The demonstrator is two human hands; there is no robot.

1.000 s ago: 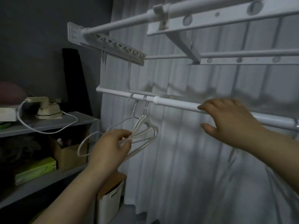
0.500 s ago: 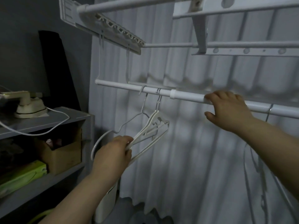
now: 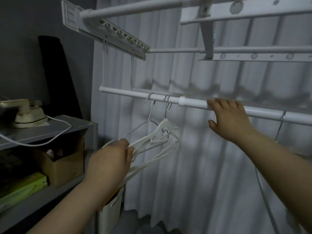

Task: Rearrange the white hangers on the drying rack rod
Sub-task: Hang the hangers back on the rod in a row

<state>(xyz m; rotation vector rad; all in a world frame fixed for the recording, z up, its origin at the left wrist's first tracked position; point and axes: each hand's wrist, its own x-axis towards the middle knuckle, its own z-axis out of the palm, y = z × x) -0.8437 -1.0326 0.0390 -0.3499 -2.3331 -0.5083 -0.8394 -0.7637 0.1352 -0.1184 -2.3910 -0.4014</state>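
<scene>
A white drying rack rod (image 3: 135, 94) runs from left to right across the view. Several white hangers (image 3: 162, 134) hang from it by metal hooks just left of the rod's joint. My left hand (image 3: 109, 162) grips the lower left arms of these hangers in a bunch, pulling them toward me. My right hand (image 3: 228, 117) rests on the rod right of the joint, fingers laid over the top, thumb below. Another hanger's metal hook (image 3: 281, 122) hangs on the rod further right, its body mostly hidden behind my right arm.
White upper rack bars (image 3: 253, 54) stand overhead and a grey curtain (image 3: 194, 166) hangs behind. On the left, a grey shelf (image 3: 55, 129) carries a small iron (image 3: 27, 115) with a white cord, a cardboard box (image 3: 64, 164) and a green box (image 3: 22, 186) below.
The view has shifted right and down. My left hand keeps hold of the hanger bunch. My right hand stays on the rod.
</scene>
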